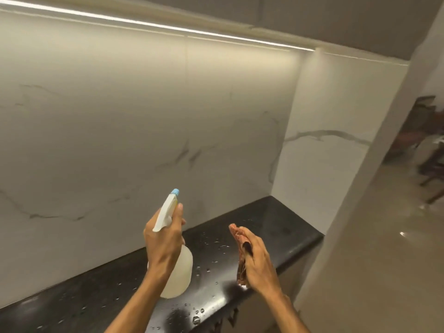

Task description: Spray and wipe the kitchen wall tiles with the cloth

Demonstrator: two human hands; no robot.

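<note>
1. One spray bottle [179,272] is seen: translucent white body, white trigger head, pale blue nozzle tip aimed up toward the wall tiles [120,128]. It is held above the black countertop [276,227], near the wall but apart from it.
2. The left hand [163,241] is wrapped tight around the bottle neck, with the fingers closed on the trigger side.
3. One cloth [240,251] is seen: reddish-brown, patterned, bunched into a wad. It is held above the countertop's front edge, to the right of the bottle.
4. The right hand [258,263] is clenched on the cloth, which sticks out past the fingers at the top and bottom.
5. The wall tiles are glossy white marble-look with grey veins; two faces are seen meeting at an inside corner. Tile count cannot be told.
6. One light strip [168,26] is lit above the tiles.
7. Many water droplets are scattered on the countertop.
</note>
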